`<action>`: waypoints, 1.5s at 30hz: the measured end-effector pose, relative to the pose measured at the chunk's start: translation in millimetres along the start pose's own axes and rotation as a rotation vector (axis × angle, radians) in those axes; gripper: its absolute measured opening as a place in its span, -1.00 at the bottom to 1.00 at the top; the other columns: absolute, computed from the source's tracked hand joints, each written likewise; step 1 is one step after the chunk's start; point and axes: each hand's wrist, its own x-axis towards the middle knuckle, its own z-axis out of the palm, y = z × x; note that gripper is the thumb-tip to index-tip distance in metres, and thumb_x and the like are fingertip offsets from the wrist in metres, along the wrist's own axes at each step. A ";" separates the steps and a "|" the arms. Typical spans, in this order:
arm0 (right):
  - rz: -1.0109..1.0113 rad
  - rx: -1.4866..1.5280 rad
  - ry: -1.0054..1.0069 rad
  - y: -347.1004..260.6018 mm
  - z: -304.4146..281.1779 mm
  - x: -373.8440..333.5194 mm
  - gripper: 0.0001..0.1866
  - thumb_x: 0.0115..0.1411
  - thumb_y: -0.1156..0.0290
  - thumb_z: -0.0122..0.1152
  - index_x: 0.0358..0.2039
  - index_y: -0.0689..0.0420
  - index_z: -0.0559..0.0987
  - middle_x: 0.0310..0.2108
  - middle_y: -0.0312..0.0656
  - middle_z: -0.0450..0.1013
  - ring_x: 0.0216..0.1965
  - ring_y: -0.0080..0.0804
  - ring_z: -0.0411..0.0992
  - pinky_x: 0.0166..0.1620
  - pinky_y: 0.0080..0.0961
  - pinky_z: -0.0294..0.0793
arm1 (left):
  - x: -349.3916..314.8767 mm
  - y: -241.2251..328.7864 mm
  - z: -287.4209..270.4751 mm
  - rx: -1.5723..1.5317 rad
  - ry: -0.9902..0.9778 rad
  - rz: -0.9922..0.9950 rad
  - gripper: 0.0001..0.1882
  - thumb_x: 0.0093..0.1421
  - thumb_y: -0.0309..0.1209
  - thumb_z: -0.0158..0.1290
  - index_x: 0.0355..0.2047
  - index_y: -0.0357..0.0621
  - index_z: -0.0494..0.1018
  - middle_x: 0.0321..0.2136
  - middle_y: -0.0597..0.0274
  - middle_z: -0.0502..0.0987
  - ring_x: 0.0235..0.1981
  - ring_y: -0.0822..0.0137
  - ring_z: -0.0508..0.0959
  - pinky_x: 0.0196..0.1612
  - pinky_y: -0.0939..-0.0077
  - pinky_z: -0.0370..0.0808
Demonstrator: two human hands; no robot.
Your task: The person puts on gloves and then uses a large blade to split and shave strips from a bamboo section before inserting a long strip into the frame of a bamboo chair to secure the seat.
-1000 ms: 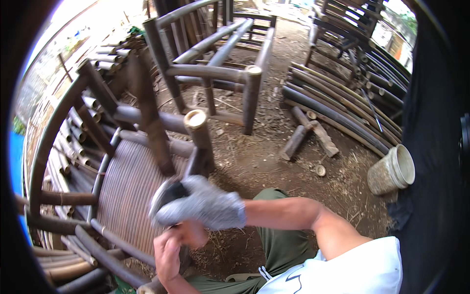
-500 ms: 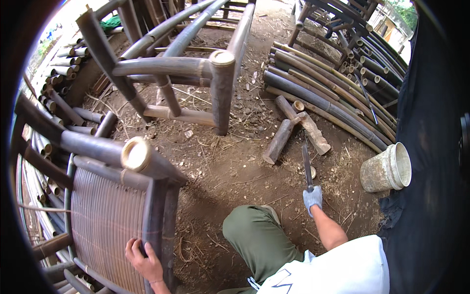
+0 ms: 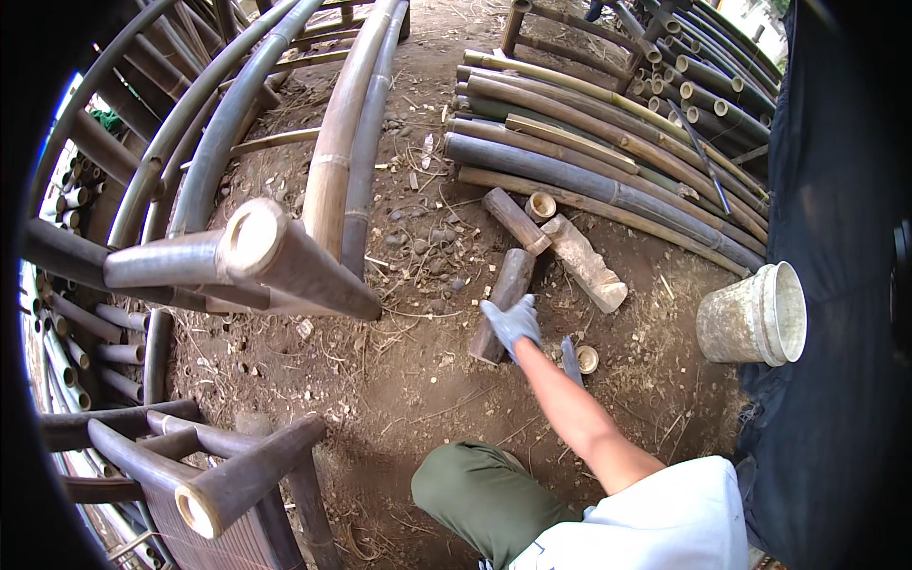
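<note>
My right hand point(image 3: 514, 321), in a grey-blue glove, reaches over a short dark log point(image 3: 513, 277) on the dirt. Its fingers are spread and it holds nothing. Whether it touches the log I cannot tell. The machete point(image 3: 571, 361) lies on the ground beside my right forearm, its handle end hidden. A small cut bamboo ring point(image 3: 587, 359) is next to the blade. Beyond the log are a second short log point(image 3: 514, 218), a notched pale wood block point(image 3: 587, 264) and another bamboo piece point(image 3: 541, 205). My left hand is out of the picture.
A bamboo chair point(image 3: 252, 446) with a slatted panel stands at lower left. A larger bamboo frame point(image 3: 328, 171) rises at upper left. Long bamboo poles point(image 3: 608, 190) are piled at upper right. A dirty white bucket point(image 3: 746, 318) tips sideways near a dark cloth point(image 3: 836, 313).
My right hand has let go of the machete and moved left and forward to the log. My left hand, earlier on the chair's slats, has left the view. The view has shifted.
</note>
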 end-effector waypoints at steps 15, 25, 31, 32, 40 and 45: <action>-0.707 -0.336 -0.525 140.7 -63.1 54.7 -0.70 0.17 0.28 0.24 -0.22 0.26 0.62 -0.23 0.06 0.60 -0.16 -0.03 0.58 0.00 -0.12 0.55 | 7.0 0.2 -0.6 0.018 -0.010 0.020 -0.46 0.45 -0.05 -0.16 -0.03 -0.36 0.50 -0.05 -0.23 0.50 0.02 -0.21 0.46 0.14 -0.08 0.37; -0.433 -0.284 -0.127 131.5 -121.9 239.5 0.34 -0.24 0.11 0.65 0.44 0.28 0.00 0.32 0.21 0.25 0.30 0.06 0.29 0.34 -0.25 0.32 | 3.7 -31.0 24.7 -0.102 0.033 -0.052 -0.65 0.41 -0.31 -0.15 -0.06 -0.39 0.43 0.08 -0.14 0.35 0.10 -0.06 0.40 0.17 0.11 0.34; -0.263 0.015 -0.151 107.8 -114.8 180.5 -0.17 -0.14 0.35 0.57 0.14 0.15 0.33 -0.04 -0.07 0.49 -0.04 -0.33 0.46 0.07 -0.31 0.51 | -11.4 -29.8 4.4 -0.011 -0.139 -0.110 -0.54 0.42 -0.15 -0.21 -0.03 -0.38 0.37 0.05 -0.16 0.32 -0.05 -0.04 0.41 0.01 0.15 0.37; -0.297 0.157 -0.196 108.6 -121.4 150.3 -0.17 -0.15 0.35 0.58 0.12 0.14 0.33 -0.04 -0.07 0.51 -0.06 -0.31 0.50 0.03 -0.32 0.53 | -9.5 -28.1 4.7 -0.008 -0.143 -0.107 -0.52 0.42 -0.12 -0.22 -0.04 -0.38 0.37 0.04 -0.15 0.33 -0.05 -0.05 0.40 0.01 0.15 0.37; -0.959 -0.544 -0.457 23.0 -103.6 -44.0 -0.34 -0.14 0.17 0.48 -0.04 0.07 0.41 -0.11 -0.07 0.53 -0.13 -0.06 0.52 0.02 -0.22 0.52 | -6.2 -31.9 12.5 -0.048 -0.072 -0.010 -0.52 0.43 -0.15 -0.23 -0.01 -0.42 0.35 0.05 -0.16 0.33 0.02 -0.09 0.39 0.11 0.10 0.32; -1.873 -0.551 -0.503 -8.5 6.0 -90.8 -0.30 -0.08 0.09 0.41 0.09 0.06 0.50 -0.08 -0.03 0.51 0.01 0.02 0.45 0.20 -0.11 0.35 | -7.4 -39.0 12.8 -0.069 -0.077 -0.030 -0.53 0.44 -0.15 -0.24 -0.04 -0.43 0.33 0.03 -0.17 0.32 0.04 -0.10 0.38 0.12 0.10 0.30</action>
